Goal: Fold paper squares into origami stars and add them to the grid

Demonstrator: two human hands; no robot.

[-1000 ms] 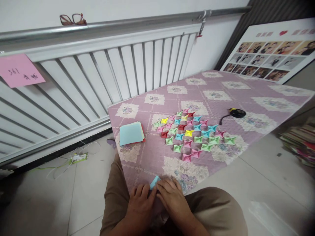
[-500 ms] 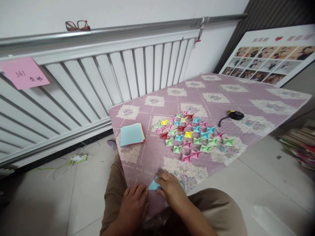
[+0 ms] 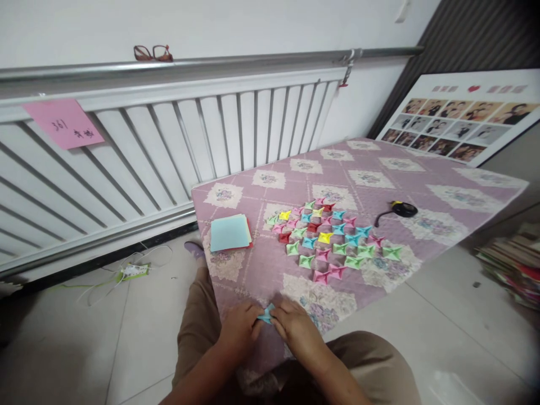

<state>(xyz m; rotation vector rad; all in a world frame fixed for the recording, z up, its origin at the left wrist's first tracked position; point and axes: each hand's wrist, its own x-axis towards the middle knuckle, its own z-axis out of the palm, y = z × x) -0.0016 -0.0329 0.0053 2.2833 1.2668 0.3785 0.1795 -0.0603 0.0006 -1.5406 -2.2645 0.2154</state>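
Between my two hands, near the front of the cloth-covered table, is a small piece of folded light blue paper. My left hand has its fingers closed on the paper's left side. On the right side, my right hand pinches it with thumb and fingers. Several small folded paper shapes in pink, green, blue, yellow and red lie in rows beyond my hands. To their left sits a stack of square paper sheets, light blue on top.
A coiled black cable lies on the patterned tablecloth at the right. A white radiator runs along the table's far left side. A photo board leans behind the table's far end.
My left hand has moved up and right onto the blue paper. The paper, flat and triangular before, now looks smaller and raised between both hands. The camera view has shifted slightly.
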